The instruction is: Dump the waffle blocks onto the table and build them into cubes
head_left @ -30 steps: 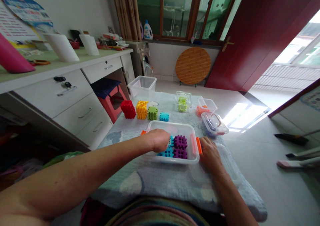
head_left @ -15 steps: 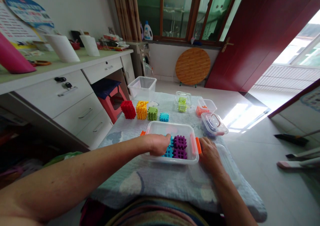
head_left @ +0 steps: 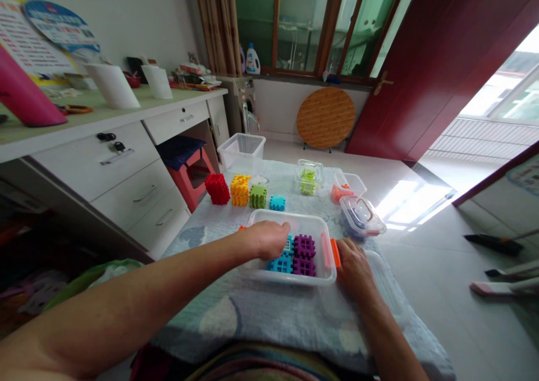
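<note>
Left hand (head_left: 273, 241) rose slightly — two purple blocks (head_left: 304, 267), two blue blocks (head_left: 281, 266) showing.

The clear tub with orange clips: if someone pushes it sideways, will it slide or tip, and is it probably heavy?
The clear tub would probably slide rather than tip, being wide and low. The cloth looks crinkled, so it might bunch up and drag. The load seems light: the blue pieces and purple pieces inside are full of openings.
</note>
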Tool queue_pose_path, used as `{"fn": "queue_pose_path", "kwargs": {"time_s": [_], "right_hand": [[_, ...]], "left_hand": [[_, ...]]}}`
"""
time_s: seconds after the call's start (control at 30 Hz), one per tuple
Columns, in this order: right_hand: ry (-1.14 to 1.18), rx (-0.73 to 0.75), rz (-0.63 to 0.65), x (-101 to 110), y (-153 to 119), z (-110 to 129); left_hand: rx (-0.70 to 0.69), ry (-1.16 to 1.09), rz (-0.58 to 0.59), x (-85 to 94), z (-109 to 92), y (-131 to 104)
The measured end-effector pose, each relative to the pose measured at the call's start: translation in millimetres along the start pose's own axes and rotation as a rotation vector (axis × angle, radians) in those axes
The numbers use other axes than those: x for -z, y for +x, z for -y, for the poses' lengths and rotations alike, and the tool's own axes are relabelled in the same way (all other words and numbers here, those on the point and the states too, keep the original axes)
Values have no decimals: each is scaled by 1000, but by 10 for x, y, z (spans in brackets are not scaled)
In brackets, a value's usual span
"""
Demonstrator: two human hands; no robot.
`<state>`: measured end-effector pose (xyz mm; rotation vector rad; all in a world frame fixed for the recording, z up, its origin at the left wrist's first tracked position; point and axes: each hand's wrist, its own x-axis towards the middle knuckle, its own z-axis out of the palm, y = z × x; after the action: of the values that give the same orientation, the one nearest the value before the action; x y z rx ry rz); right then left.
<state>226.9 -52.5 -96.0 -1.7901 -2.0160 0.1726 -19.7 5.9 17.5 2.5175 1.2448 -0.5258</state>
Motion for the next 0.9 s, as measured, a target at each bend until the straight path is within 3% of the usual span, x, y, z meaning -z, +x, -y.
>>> {"fn": "queue_pose_path", "kwargs": {"time_s": [0.17,0.23,0.3,0.43,0.6,0.9], "right_hand": [[-5,-23,6,15,-7,26],[-6,-21,4,19,-9,32],[-1,-20,6,23,-8,37],[4,-27,6,27,-7,45],[8,-25,-3,19,-8,41],[33,-34,1,16,-10,41]], "left_hand": [[-12,53,-267,376,208,-22],[-23,51,-373,542,328,81],[-21,72,-407,666,448,250],[-46,117,-315,731,635,671],[-1,164,-70,551,730,1090],[78,192,16,280,751,1437]]}}
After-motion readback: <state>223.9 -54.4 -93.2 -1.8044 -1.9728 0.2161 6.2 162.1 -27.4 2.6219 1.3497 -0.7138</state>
